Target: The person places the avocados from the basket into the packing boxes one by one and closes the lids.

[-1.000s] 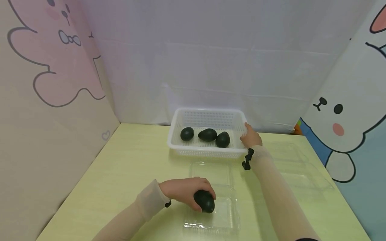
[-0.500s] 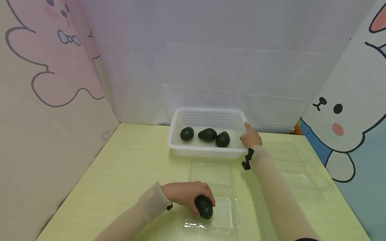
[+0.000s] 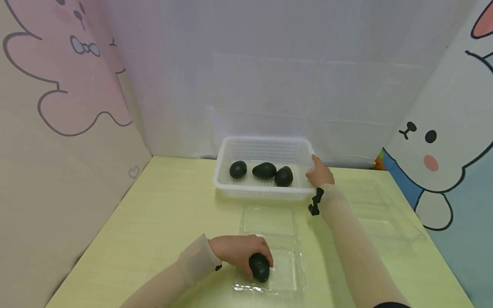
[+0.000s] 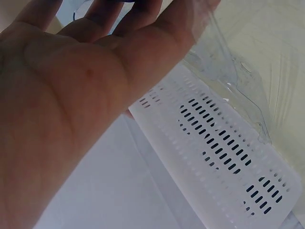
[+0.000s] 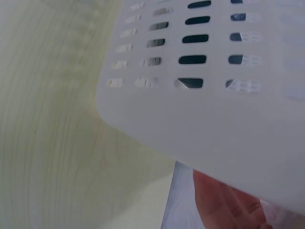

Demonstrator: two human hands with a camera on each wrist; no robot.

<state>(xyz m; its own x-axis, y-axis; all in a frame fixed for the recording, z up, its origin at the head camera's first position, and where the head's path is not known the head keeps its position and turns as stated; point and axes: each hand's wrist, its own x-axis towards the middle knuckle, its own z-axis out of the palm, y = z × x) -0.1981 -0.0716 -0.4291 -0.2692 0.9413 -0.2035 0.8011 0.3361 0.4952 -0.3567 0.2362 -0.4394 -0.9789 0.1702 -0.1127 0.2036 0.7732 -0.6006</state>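
Note:
In the head view my left hand (image 3: 240,252) grips a dark green avocado (image 3: 259,268) from above, over the near half of a clear plastic clamshell box (image 3: 286,269). Whether the fruit touches the box bottom I cannot tell. The box lies open with its lid (image 3: 267,220) folded away from me. Farther back, my right hand (image 3: 321,174) holds the right-hand rim of a white perforated plastic basket (image 3: 262,191). Three more avocados (image 3: 264,170) lie inside it. The right wrist view has the basket's wall (image 5: 190,129) close up, hiding part of that hand.
Right of my right forearm, more clear plastic packaging (image 3: 379,224) lies on the pale yellow table (image 3: 165,201). A white sheet (image 3: 269,85) hangs behind the basket. Cartoon-printed panels (image 3: 435,171) stand on both sides.
My left hand has moved slightly down and toward me with the avocado, deeper over the near half of the clamshell box. The right hand and the basket stay put.

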